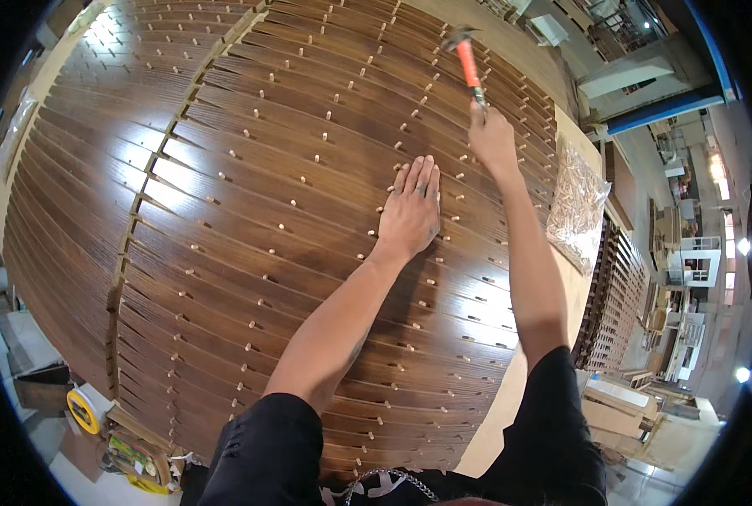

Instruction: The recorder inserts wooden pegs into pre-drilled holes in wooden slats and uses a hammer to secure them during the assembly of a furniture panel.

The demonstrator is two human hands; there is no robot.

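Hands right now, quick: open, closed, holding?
Left hand: open, palm down over the brown boards; anything under the palm is hidden.
Right hand: closed around the handle of a hammer.

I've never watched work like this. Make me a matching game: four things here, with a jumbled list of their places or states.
1. Left hand
2. Right hand
3. Plastic bag
4. Wooden pegs

A. Lying on the pale board at the right
B. Standing up in rows
C. Wrapped around the hammer
D. Palm down on the brown boards

Pairs: 1-D, 2-C, 3-A, 4-B
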